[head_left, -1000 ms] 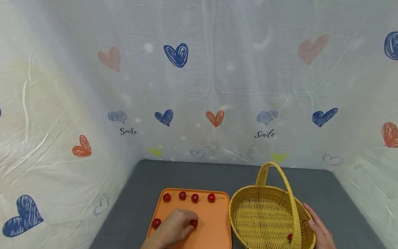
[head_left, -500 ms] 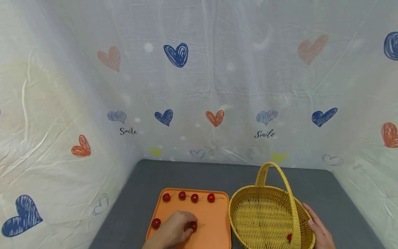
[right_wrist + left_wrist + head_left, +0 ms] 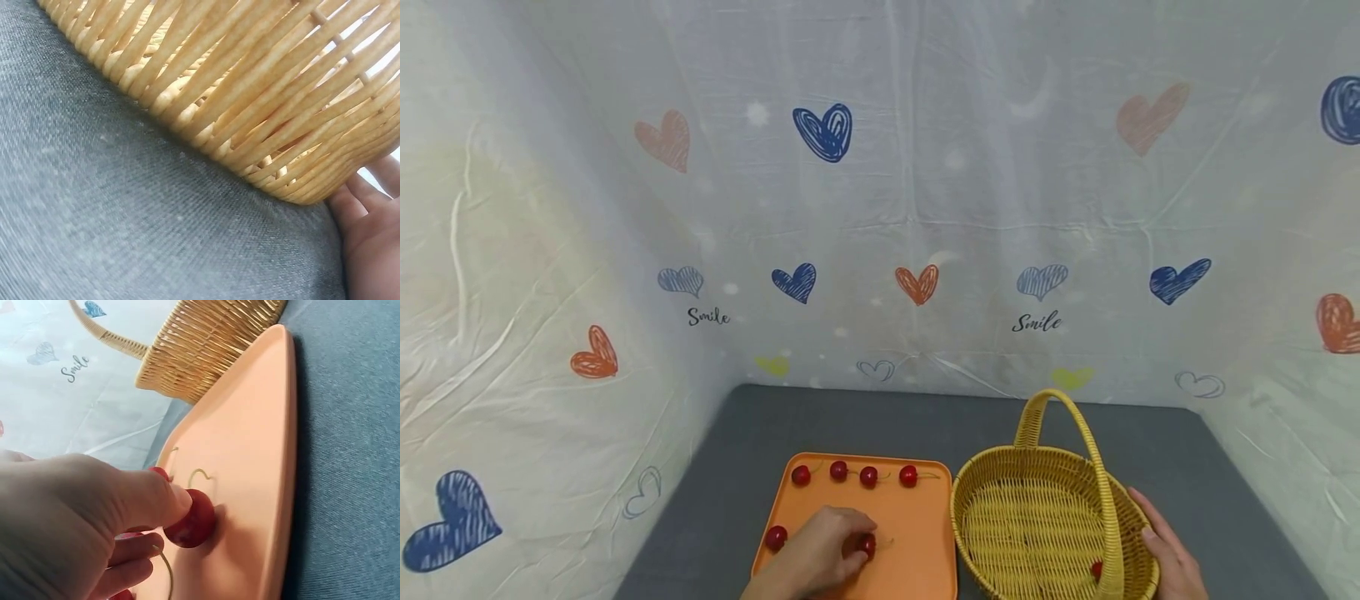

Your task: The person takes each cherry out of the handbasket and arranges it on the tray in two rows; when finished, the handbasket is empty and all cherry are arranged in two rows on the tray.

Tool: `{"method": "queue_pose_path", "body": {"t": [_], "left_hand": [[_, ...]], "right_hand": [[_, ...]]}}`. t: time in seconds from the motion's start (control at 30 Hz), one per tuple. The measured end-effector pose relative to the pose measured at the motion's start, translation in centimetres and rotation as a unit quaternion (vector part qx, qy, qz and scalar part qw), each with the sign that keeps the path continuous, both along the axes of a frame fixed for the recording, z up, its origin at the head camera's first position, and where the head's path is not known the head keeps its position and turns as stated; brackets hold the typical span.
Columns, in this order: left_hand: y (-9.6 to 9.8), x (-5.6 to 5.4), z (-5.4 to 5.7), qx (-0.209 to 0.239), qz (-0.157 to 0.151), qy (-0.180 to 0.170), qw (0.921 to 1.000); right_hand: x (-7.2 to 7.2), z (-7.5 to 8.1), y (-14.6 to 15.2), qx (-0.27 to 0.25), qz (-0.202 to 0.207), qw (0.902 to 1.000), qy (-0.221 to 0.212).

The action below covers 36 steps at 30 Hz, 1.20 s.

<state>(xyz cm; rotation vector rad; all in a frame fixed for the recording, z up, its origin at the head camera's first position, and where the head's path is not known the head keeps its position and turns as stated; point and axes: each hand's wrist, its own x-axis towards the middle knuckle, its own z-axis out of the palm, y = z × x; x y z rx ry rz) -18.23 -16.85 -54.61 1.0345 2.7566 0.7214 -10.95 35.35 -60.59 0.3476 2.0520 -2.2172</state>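
Observation:
My left hand [image 3: 822,550] is over the orange tray [image 3: 917,542] and pinches a dark red cherry [image 3: 868,546] with a thin stem. In the left wrist view, the thumb presses on this cherry [image 3: 195,520] close over the tray; the index fingertip is hidden behind it. My right hand [image 3: 1172,550] rests against the outer right side of the yellow wicker basket [image 3: 1022,517], fingers along its wall. The right wrist view shows the fingers [image 3: 373,199] at the basket's woven side. One red cherry [image 3: 1097,571] lies inside the basket, partly covered by the handle.
Several stemmed cherries, among them one at the right [image 3: 908,476], line the tray's far edge. Another cherry [image 3: 776,538] lies near its left edge. The basket's tall handle [image 3: 1101,475] arches up beside the tray. A grey cloth [image 3: 880,421] covers the table, with heart-printed curtains around it.
The left hand stays at the same cherry, which has shifted very slightly on the tray. The right hand remains at the basket, and the other cherries have not moved.

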Motion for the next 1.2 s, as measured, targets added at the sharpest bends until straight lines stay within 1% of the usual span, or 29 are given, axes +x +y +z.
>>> {"method": "queue_pose_path", "body": {"t": [0.07, 0.17, 0.3, 0.37, 0.47, 0.53, 0.63, 0.77, 0.9, 1.0, 1.07, 1.2], "left_hand": [[0.1, -0.1, 0.2, 0.012, -0.004, 0.003, 0.9999], [0.7, -0.2, 0.8, 0.047, -0.008, -0.01, 0.9988], [2.1, -0.3, 2.1, 0.101, -0.015, -0.036, 0.9941], [3.0, -0.4, 2.8, 0.119, -0.026, -0.029, 0.9921], [4.8, -0.5, 3.7, 0.142, -0.049, -0.008, 0.9886], [6.2, -0.6, 4.1, 0.158, -0.074, 0.004, 0.9846], [8.4, -0.7, 4.7, 0.172, -0.106, 0.0, 0.9793], [11.5, -0.8, 5.3, 0.167, -0.143, -0.004, 0.9755], [14.5, -0.9, 5.6, 0.148, -0.17, -0.005, 0.9743], [16.7, -1.0, 5.9, 0.129, -0.184, 0.003, 0.9745], [18.0, -1.1, 6.0, 0.117, -0.191, 0.005, 0.9746], [20.6, -1.1, 6.3, 0.086, -0.196, -0.006, 0.9769]], "right_hand": [[0.1, 0.0, 0.1, -0.001, 0.001, 1.0, 0.001], [0.1, -0.1, 0.1, 0.0, 0.003, 1.0, 0.007], [0.2, -0.2, 0.2, 0.0, 0.007, 0.9997, 0.022], [0.2, -0.3, 0.2, -0.003, 0.008, 0.9996, 0.027], [0.2, -0.2, 0.2, -0.004, 0.008, 0.9993, 0.035], [0.2, -0.1, 0.1, -0.007, 0.006, 0.9992, 0.038], [0.3, -0.1, -0.1, -0.018, 0.008, 0.9984, 0.054], [0.3, -0.2, -0.2, -0.025, 0.009, 0.9977, 0.062], [0.3, 0.0, -0.2, -0.009, 0.004, 0.9992, 0.039], [0.2, 0.1, -0.2, 0.001, 0.007, 0.9996, 0.026], [0.1, 0.1, -0.3, 0.01, 0.01, 0.9995, 0.028], [0.2, 0.1, -0.4, 0.024, 0.008, 0.9992, 0.031]]}}
